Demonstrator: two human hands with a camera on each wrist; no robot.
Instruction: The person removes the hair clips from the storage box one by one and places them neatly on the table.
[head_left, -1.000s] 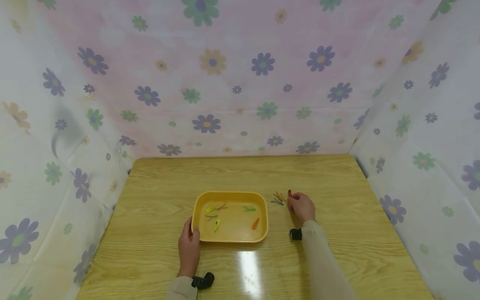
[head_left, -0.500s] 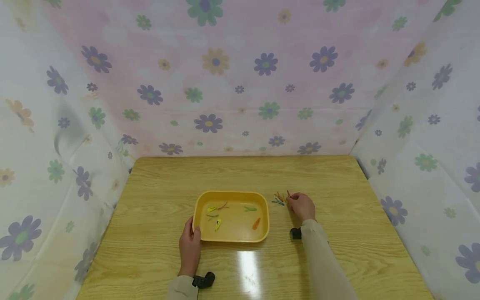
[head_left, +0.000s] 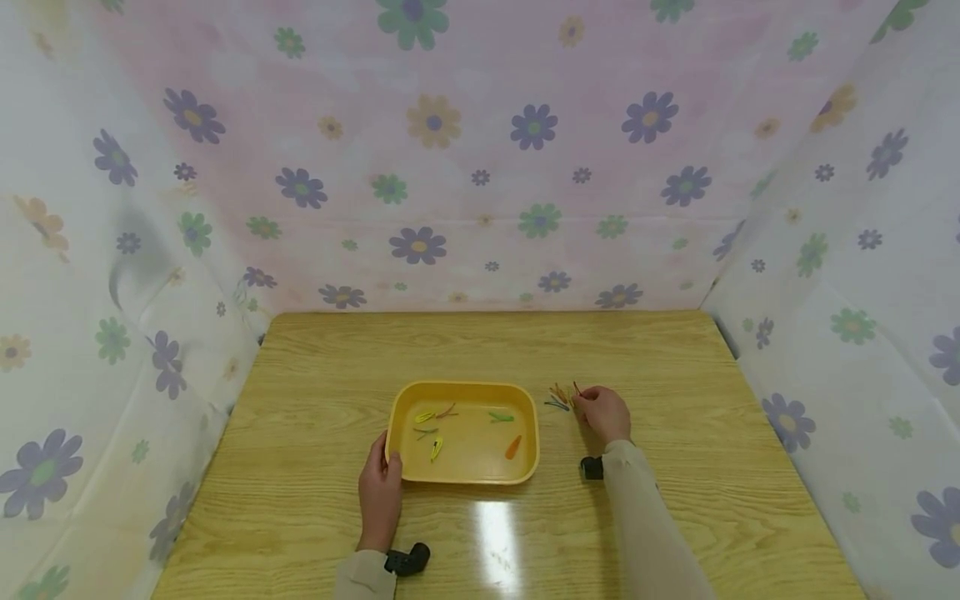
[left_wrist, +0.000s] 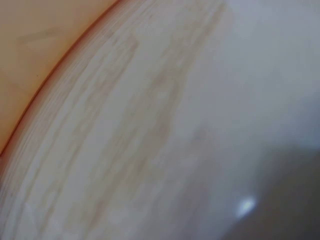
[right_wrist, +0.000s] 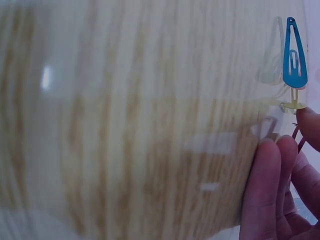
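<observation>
My left hand (head_left: 380,496) grips the left end of a yellow tray (head_left: 465,457), thumb over the rim and fingers along the outside. Inside the tray lie several snap hair clips, among them an orange clip (head_left: 513,447), a green clip (head_left: 501,417) and a yellow clip (head_left: 437,449). To the right of the tray, my right hand (head_left: 606,414) pinches a dark red snap hair clip (head_left: 577,388) between thumb and fingers. A small group of clips sits beside these fingertips, including a blue clip (right_wrist: 294,75) and a pale yellow clip (right_wrist: 294,105) in the right wrist view.
The wooden table (head_left: 322,350) carries the tray and clips. Flower-patterned cloth (head_left: 480,167) encloses its back and both sides. Light glares off the tabletop in front of the tray. In the left wrist view, the tray wall (left_wrist: 40,45) shows at the upper left corner.
The red clip in my right hand has turned from broad side to thin edge, and the fingertips have shifted slightly left. My left hand stays on the tray.
</observation>
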